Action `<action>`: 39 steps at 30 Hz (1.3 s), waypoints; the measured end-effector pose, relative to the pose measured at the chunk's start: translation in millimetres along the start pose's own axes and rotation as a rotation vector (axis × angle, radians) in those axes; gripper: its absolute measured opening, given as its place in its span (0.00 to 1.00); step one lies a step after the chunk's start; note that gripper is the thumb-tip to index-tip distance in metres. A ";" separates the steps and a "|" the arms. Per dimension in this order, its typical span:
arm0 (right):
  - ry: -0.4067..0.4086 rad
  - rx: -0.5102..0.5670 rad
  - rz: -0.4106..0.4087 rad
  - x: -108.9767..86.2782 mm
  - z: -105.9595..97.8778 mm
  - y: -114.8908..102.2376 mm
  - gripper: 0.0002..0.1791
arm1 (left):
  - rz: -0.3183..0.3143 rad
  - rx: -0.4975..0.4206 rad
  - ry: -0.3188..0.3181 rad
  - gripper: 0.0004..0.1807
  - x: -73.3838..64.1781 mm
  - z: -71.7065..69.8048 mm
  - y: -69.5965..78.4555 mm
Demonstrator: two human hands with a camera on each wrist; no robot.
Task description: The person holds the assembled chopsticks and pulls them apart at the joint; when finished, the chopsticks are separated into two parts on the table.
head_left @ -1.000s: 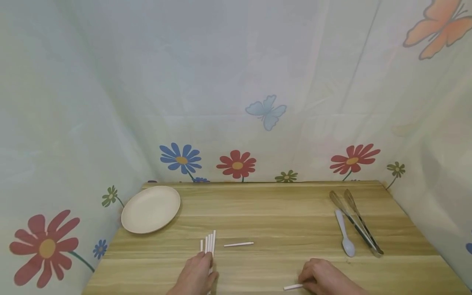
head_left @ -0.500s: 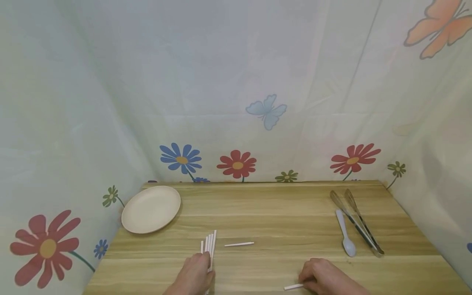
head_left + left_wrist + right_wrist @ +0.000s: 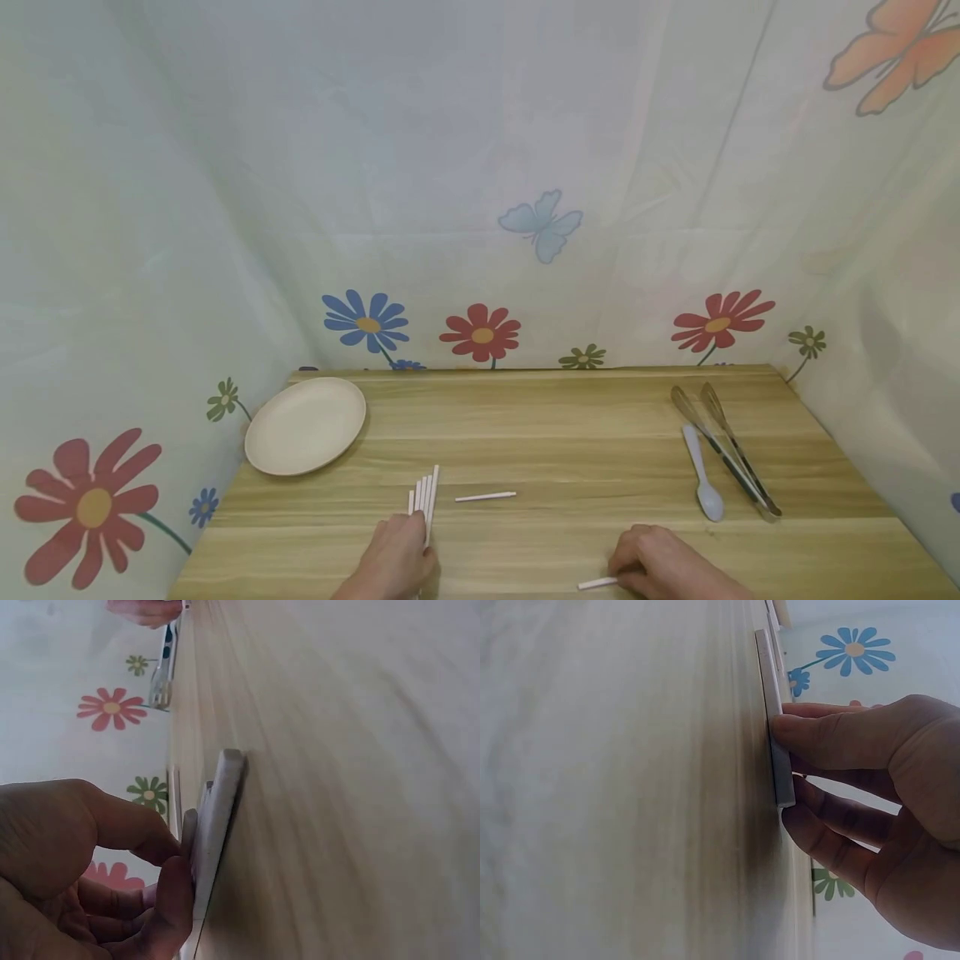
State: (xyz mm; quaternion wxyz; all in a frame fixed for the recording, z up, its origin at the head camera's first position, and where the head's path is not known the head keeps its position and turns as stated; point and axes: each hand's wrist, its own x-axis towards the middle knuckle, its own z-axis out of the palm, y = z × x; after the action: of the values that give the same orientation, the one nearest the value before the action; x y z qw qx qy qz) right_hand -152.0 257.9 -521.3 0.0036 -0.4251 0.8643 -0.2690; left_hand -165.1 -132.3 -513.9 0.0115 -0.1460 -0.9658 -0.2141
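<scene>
Several slim white sticks (image 3: pixel 428 492) lie side by side, slightly fanned, at the front of the wooden table. My left hand (image 3: pixel 393 554) is over their near ends, hiding part of them. In the left wrist view its thumb and index finger pinch a white stick (image 3: pixel 190 825) among the others, just at the tabletop. My right hand (image 3: pixel 663 562) holds a short white stick (image 3: pixel 596 583) by one end, low over the wood. The right wrist view shows that stick (image 3: pixel 777 727) between thumb and fingers, close along the surface. One more white stick (image 3: pixel 486 497) lies crosswise between the hands.
A round cream plate (image 3: pixel 307 427) sits at the table's back left corner. On the right lie a pale spoon (image 3: pixel 703 483) and metal tongs (image 3: pixel 731 458). Behind the wooden table (image 3: pixel 525 417) hangs a flowered curtain (image 3: pixel 420 167), which also runs along both sides.
My left thumb has drawn in leftward against the sticks, and the leftmost stick has slid slightly toward me, closer to its neighbours. The right hand keeps its place with its stick.
</scene>
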 end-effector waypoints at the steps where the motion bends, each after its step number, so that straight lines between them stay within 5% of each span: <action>1: -0.001 0.002 0.001 0.1 0.0 -0.1 0.07 | 0.001 0.005 0.005 0.11 0.0 -0.2 0.2; 13: -0.011 0.002 0.019 0.6 0.2 0.3 0.07 | -0.025 0.021 -0.022 0.09 4.0 2.0 2.7; 29: -0.028 0.015 0.020 2.3 -1.8 -1.3 0.07 | 0.011 0.084 0.035 0.09 6.3 5.0 4.4; 39: -0.061 0.017 0.057 4.3 -2.4 -2.5 0.06 | -0.015 0.046 0.048 0.11 3.0 4.1 4.7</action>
State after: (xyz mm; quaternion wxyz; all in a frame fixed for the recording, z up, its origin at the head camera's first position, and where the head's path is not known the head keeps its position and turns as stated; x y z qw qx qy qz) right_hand -153.5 254.6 -517.1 0.0411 -0.4083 0.8731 -0.2633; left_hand -166.5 -125.7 -515.4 0.0363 -0.1332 -0.9710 -0.1953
